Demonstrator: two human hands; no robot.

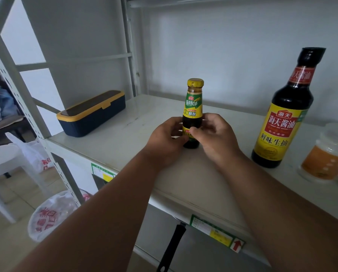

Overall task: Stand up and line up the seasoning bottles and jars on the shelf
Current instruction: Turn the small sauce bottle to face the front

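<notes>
White metal shelving against a pale wall fills the head view. On the shelf [128,122] both hands grasp the small oyster sauce bottle [193,107] — left hand [167,138] and right hand [215,137] curl round its lower body, base on the board, upright. This looks like the placing step; next it likely needs lining up with the tall soy sauce bottle [282,118], well apart to the right. Just beyond stands a clear jar [327,154] holding orange granules. A closed navy box [91,114] — contents hidden — sits left.
</notes>
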